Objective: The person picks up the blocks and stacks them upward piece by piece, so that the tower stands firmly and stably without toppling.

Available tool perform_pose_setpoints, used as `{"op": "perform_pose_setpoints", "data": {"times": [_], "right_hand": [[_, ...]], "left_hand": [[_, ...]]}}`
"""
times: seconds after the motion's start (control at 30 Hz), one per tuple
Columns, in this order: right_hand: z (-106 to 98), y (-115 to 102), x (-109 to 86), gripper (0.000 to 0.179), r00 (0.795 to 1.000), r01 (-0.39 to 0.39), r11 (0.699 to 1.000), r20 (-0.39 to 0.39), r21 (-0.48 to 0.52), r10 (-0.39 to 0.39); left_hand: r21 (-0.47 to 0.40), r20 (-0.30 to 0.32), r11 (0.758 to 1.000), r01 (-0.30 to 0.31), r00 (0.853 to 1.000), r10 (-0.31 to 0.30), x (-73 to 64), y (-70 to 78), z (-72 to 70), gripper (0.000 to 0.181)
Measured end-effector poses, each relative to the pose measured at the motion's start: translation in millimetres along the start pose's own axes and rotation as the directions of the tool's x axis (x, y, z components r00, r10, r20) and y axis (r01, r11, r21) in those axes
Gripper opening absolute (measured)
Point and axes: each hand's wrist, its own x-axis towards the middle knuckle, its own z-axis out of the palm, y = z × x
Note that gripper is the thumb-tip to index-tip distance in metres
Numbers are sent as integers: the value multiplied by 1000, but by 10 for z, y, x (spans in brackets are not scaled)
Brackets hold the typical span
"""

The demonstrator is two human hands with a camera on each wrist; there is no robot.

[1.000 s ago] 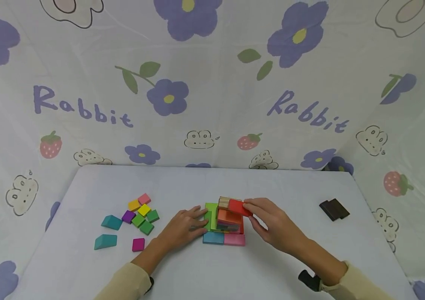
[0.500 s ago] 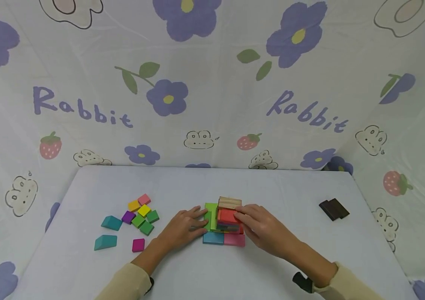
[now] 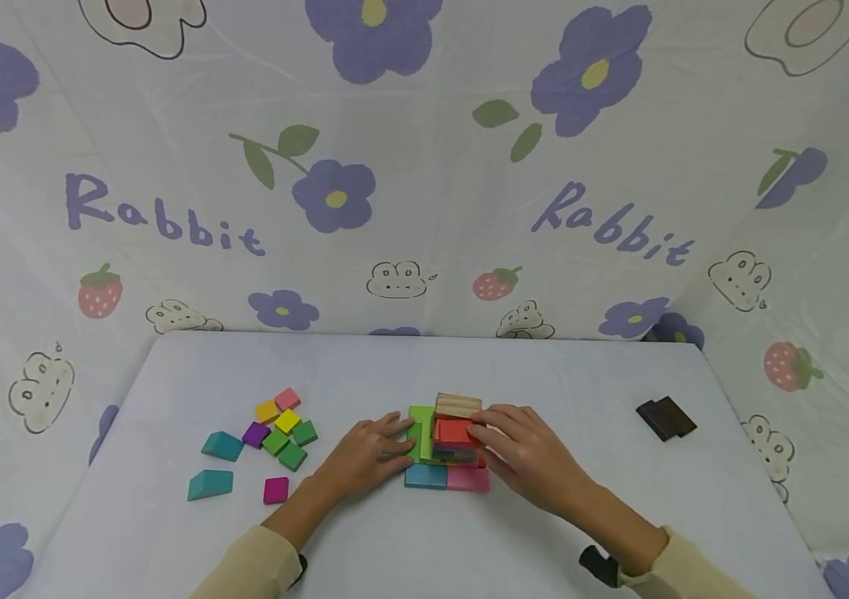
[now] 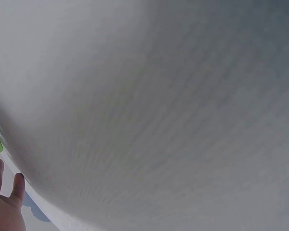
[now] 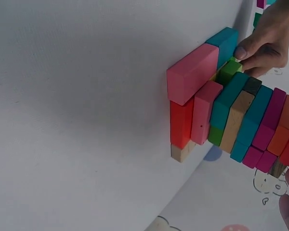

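A tower of coloured wooden blocks [image 5: 253, 122] rises in layers from a base of flat blocks, which includes a blue block [image 3: 426, 477] and a pink block [image 3: 467, 479] at the front. On the tower's top lies a red block [image 3: 453, 432], and my right hand [image 3: 536, 457] holds it from the right with its fingertips. A plain wood block [image 3: 458, 405] sits just behind the red one. My left hand [image 3: 367, 453] rests at the tower's left side, its extended fingers touching the light green blocks [image 3: 417, 431]. In the left wrist view only a few fingers [image 4: 18, 185] show.
Several small cubes, among them a yellow cube [image 3: 288, 419] and a magenta cube [image 3: 276, 490], lie on the white table [image 3: 364, 549] at left. Two teal wedge blocks [image 3: 211, 484] lie beside them. Dark brown blocks [image 3: 667, 418] lie at far right.
My right hand has brought the red block left and down onto the tower, covering the orange block; in the last half second it barely moved. The left hand stays in place.
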Motion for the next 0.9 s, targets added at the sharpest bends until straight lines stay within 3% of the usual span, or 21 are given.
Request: {"op": "perform_pose_setpoints", "data": {"times": [0.43,0.7,0.9], "right_hand": [[34,-42,81,35,997,-61,998,-43,-14,60],[81,-2,48,76,991,-137,988,17,64,136],[106,65,22,78,982,-178,974,88,142,167]], "left_hand": [[-7,-6,1000,0,1000,0,0,-5,3,39],[0,-11,1000,-1,1000,1,0,-5,2,38],[10,-9,1000,-3,1000,3,3,7,-3,38]]}}
